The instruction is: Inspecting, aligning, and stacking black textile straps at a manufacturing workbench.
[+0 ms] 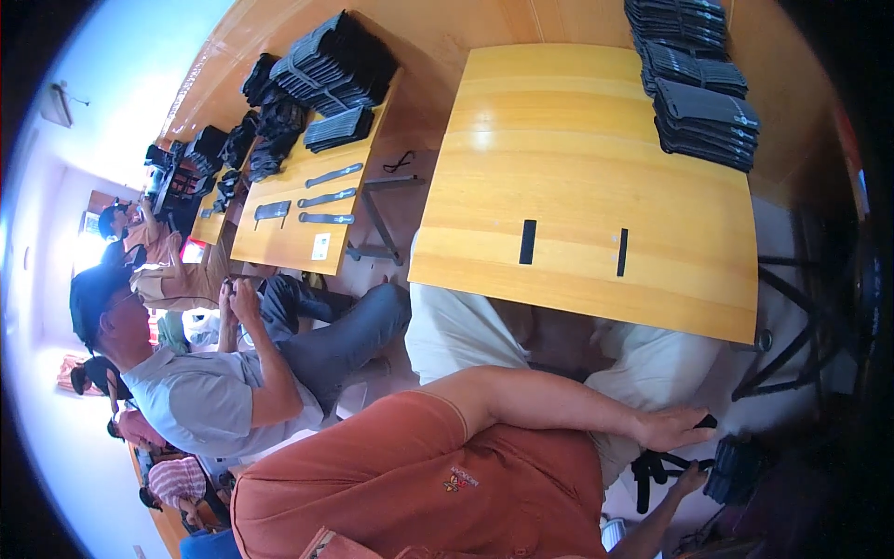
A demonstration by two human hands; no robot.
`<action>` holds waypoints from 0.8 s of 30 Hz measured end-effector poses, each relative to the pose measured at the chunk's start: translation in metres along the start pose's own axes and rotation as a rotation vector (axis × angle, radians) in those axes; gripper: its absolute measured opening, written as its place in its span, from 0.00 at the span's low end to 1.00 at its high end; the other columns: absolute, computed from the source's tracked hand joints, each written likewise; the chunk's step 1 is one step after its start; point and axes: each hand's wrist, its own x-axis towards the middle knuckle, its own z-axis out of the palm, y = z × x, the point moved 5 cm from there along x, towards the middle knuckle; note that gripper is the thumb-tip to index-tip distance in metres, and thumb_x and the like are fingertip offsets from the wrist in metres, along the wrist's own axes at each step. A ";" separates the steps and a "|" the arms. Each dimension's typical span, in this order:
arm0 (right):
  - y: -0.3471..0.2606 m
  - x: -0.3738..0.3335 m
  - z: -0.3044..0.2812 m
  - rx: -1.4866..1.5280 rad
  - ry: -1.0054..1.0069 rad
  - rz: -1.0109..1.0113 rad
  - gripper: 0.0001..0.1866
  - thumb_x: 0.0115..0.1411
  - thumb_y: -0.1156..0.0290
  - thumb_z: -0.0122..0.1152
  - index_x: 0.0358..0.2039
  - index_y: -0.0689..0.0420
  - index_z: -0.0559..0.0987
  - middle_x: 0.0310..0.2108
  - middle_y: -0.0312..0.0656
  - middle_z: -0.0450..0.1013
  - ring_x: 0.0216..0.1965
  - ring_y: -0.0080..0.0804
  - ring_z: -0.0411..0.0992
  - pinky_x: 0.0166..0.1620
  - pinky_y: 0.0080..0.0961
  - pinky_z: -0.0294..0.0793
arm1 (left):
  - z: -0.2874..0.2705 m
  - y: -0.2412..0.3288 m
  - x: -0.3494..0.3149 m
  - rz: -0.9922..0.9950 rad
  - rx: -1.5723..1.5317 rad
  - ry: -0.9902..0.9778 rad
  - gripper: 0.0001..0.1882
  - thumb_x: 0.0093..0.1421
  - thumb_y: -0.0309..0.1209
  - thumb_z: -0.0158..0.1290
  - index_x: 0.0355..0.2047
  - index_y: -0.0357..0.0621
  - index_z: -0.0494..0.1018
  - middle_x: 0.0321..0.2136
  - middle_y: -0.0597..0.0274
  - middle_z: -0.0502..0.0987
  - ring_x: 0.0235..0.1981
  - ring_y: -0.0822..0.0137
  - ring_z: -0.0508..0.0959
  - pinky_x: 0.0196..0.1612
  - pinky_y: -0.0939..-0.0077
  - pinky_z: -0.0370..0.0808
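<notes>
My left arm reaches across to the right, and my left hand [672,429] is closed with a small black piece [707,422] at its fingertips. Just below it, beside my right leg, my right hand [690,479] is closed around black straps [654,470], some of which hang down. A dark bundle [736,470] lies against the right hand's far side; its kind is hard to make out in the shadow. On the wooden table [559,140] in front of me lie a wider black strip [528,242] and a narrower black strip [622,252], apart from each other.
Stacks of dark grey folded pieces [708,116] stand at the table's far right. On the left, a second table [279,238] bears dark stacks [326,65] and several straps [326,198]. A seated person [200,391] is close on my left. Black table legs [792,345] stand at right.
</notes>
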 end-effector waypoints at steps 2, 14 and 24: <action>0.005 -0.002 0.014 -0.048 -0.008 0.023 0.24 0.58 0.61 0.63 0.40 0.75 0.77 0.35 0.66 0.78 0.37 0.61 0.77 0.42 0.53 0.74 | -0.003 0.000 -0.003 -0.058 -0.051 0.055 0.27 0.74 0.51 0.39 0.43 0.33 0.64 0.34 0.41 0.73 0.36 0.46 0.74 0.44 0.52 0.70; 0.072 0.002 0.012 -0.098 0.118 0.188 0.21 0.57 0.60 0.61 0.35 0.70 0.82 0.32 0.59 0.80 0.29 0.56 0.79 0.35 0.52 0.75 | -0.036 0.088 -0.019 0.179 -0.254 0.371 0.19 0.75 0.44 0.43 0.42 0.38 0.64 0.30 0.58 0.64 0.35 0.67 0.64 0.41 0.69 0.67; 0.089 -0.027 0.053 0.050 0.158 0.563 0.22 0.52 0.60 0.71 0.32 0.71 0.82 0.31 0.57 0.80 0.32 0.49 0.78 0.38 0.46 0.75 | -0.135 0.161 -0.078 0.386 -0.587 0.804 0.21 0.74 0.53 0.40 0.35 0.48 0.63 0.20 0.69 0.58 0.18 0.76 0.58 0.19 0.81 0.59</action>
